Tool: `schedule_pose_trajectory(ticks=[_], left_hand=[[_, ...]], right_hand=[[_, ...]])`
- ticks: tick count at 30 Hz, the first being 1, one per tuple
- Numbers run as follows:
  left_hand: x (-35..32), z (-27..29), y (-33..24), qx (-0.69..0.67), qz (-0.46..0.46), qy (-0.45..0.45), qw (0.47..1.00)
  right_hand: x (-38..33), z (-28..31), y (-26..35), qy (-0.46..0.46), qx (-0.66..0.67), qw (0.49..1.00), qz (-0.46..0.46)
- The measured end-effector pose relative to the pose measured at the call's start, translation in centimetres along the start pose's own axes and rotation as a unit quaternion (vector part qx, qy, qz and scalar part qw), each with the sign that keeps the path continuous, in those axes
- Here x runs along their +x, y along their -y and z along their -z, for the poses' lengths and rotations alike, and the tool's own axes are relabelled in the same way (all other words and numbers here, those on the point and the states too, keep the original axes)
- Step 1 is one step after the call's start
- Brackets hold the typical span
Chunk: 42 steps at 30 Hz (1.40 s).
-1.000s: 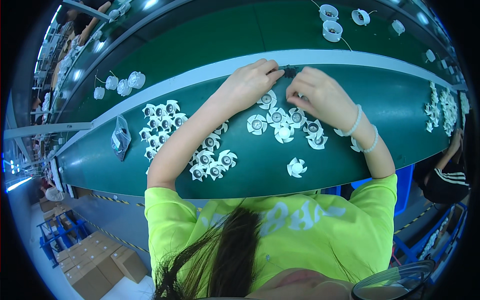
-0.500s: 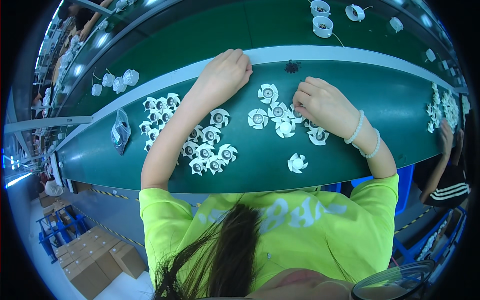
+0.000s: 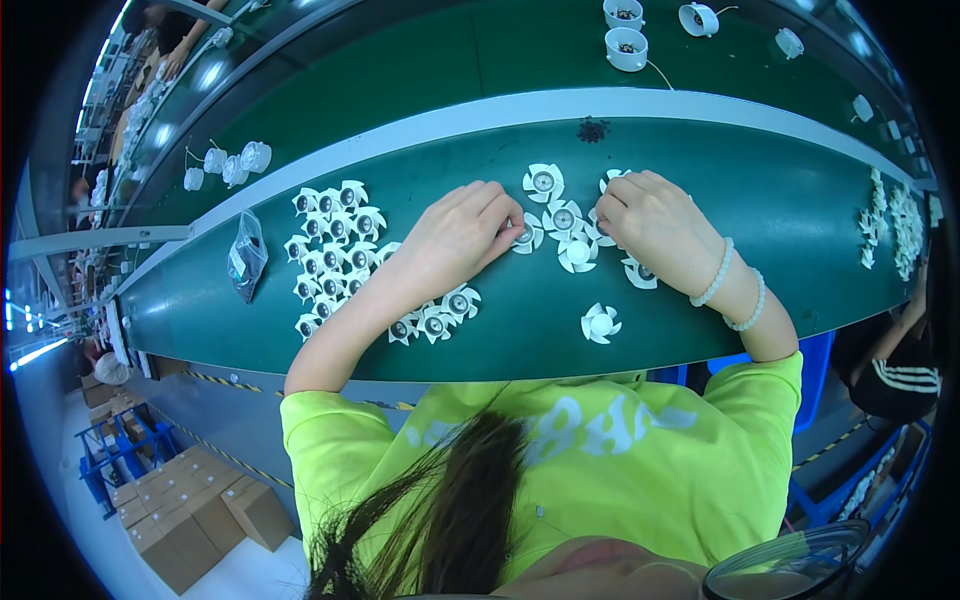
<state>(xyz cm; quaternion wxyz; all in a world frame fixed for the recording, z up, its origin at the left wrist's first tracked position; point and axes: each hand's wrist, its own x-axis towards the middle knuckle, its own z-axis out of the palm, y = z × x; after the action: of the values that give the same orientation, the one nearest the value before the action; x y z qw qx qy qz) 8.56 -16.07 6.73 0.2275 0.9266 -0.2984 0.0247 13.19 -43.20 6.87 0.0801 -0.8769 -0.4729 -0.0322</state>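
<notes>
Small white fan wheels with curved blades and metal hubs lie in groups on the green work surface. My left hand [image 3: 462,232] is closed, with thumb and fingertips together at the edge of a fan wheel [image 3: 528,236]. My right hand [image 3: 655,218] is closed too, its fingers curled over fan wheels that it partly hides. Whatever either pinch holds is hidden. Between the hands lie a hub-up fan wheel [image 3: 562,216] and a plain-faced one [image 3: 577,252]. Beyond my right hand is a small heap of tiny dark parts [image 3: 592,130].
A clear bag [image 3: 246,258] of dark contents lies left of the larger fan wheel group [image 3: 330,228]. One fan wheel [image 3: 601,323] sits apart near the front edge. Past the pale rail [image 3: 500,106] stand white round housings [image 3: 626,50]. Another person's arm [image 3: 905,325] shows far right.
My left hand has come down from near the rail, towards my right hand, to the middle fan wheels. My right hand has shifted slightly, staying over its fan wheels.
</notes>
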Motion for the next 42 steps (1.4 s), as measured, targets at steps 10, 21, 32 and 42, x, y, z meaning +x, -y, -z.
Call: schedule_pose_trajectory(ticks=[10, 21, 32, 42], left_hand=[[-0.3, -0.6, -0.9, 0.016, -0.019, -0.012, 1.000], [-0.6, -1.0, -1.5, 0.088, -0.067, -0.018, 0.994], [-1.5, -0.9, -2.9, 0.197, -0.104, -0.014, 0.975], [-0.6, -0.2, -2.7, 0.151, -0.093, 0.006, 0.984]], right_hand=[[0.0, 0.3, 1.6, -0.016, -0.070, 0.997, 0.008], [-0.4, 0.8, 2.1, 0.011, -0.077, 0.997, 0.000], [-0.8, 0.8, 2.4, 0.017, -0.063, 0.998, 0.001], [-2.7, -0.3, 2.3, -0.100, -0.038, 0.994, 0.006]])
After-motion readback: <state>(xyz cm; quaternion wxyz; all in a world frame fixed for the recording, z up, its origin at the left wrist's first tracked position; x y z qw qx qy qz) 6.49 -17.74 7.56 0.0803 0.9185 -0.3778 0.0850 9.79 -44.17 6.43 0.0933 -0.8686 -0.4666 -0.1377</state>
